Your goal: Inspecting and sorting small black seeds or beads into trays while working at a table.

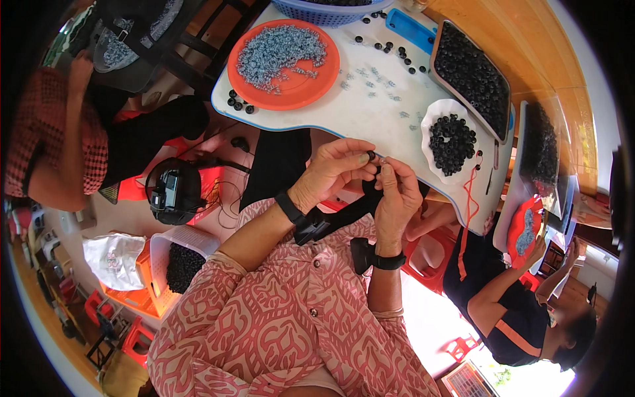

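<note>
My left hand (336,167) pinches a small round black part (371,155) between thumb and fingertips, just off the table's near edge. Close beside it, my right hand (398,192) has thumb and forefinger pressed together, with something tiny and pale at the tips that is too small to name. The fingertips of both hands nearly meet. Beyond them on the white table (297,120) stands an orange plate (283,99) heaped with small clear-grey pieces (281,53). To the right, a white scalloped dish (430,132) holds many black round parts (452,142).
Loose clear pieces (377,76) and black parts (390,46) lie on the table. At the back are a blue tray (407,30), a metal tray of black parts (471,73) and a blue basket (324,14). A red ribbon (468,212) hangs over the edge. Other people sit left and right.
</note>
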Available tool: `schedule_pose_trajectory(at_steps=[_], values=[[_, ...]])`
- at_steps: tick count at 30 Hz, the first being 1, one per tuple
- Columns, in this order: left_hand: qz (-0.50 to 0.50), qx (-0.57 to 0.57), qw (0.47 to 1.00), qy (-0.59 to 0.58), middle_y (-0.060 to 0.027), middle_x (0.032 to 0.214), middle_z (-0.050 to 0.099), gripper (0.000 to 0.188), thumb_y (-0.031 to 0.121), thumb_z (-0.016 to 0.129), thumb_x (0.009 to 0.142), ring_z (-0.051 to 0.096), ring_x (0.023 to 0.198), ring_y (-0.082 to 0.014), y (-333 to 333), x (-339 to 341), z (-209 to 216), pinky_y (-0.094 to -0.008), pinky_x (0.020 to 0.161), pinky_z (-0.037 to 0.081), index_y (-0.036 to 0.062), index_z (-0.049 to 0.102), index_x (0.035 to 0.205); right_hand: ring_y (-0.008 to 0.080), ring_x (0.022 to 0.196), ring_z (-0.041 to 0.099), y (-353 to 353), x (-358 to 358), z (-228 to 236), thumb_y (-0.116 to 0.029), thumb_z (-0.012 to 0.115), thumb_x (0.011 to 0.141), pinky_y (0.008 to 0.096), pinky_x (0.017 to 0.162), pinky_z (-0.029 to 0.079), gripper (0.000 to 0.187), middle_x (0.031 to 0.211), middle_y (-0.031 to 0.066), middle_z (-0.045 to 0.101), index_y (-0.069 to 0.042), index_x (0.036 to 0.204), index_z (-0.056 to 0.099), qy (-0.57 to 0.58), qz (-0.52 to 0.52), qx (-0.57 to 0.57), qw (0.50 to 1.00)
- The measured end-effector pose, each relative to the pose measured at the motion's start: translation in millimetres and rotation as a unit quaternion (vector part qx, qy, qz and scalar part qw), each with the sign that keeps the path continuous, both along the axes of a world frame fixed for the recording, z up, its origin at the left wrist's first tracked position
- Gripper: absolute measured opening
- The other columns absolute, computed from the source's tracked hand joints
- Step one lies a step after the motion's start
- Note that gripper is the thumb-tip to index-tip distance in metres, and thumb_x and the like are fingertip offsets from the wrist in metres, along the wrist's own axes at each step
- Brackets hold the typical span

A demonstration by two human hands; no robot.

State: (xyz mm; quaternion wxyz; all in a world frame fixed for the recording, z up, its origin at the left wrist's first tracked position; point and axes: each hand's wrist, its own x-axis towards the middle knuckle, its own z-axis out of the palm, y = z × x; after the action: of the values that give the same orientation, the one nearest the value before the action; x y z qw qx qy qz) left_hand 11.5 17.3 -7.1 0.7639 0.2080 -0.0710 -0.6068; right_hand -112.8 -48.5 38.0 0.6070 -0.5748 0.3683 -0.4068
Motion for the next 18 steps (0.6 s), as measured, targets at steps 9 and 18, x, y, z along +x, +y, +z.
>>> schedule_pose_trajectory(at_steps=[9, 18], values=[[-0.028, -0.016, 0.997, 0.074, -0.0138, 0.106, 0.066, 0.028, 0.004, 0.054, 0.095, 0.068, 0.089, -0.0197, 0.2, 3.0, -3.8, -0.0304, 0.081, 0.057, -0.0030, 0.058, 0.122, 0.0040, 0.072, 0.052, -1.8, 0.4, -3.9, -0.004, 0.065, 0.091, 0.0172, 0.064, 0.043, 0.009, 0.090, -0.0003, 0.064, -0.001, 0.099, 0.066, 0.024, 0.018, -0.012, 0.999], [-0.034, -0.020, 0.997, 0.072, -0.0119, 0.101, 0.067, 0.029, 0.003, 0.053, 0.095, 0.067, 0.087, -0.0183, 1.1, 4.0, -4.6, -0.0322, 0.083, 0.056, -0.0042, 0.058, 0.123, 0.0074, 0.083, 0.056, -0.9, 0.2, -6.2, 0.000, 0.065, 0.089, 0.0187, 0.071, 0.046, 0.012, 0.099, 0.0033, 0.062, 0.000, 0.101, 0.066, 0.029, 0.039, -0.038, 0.998]])
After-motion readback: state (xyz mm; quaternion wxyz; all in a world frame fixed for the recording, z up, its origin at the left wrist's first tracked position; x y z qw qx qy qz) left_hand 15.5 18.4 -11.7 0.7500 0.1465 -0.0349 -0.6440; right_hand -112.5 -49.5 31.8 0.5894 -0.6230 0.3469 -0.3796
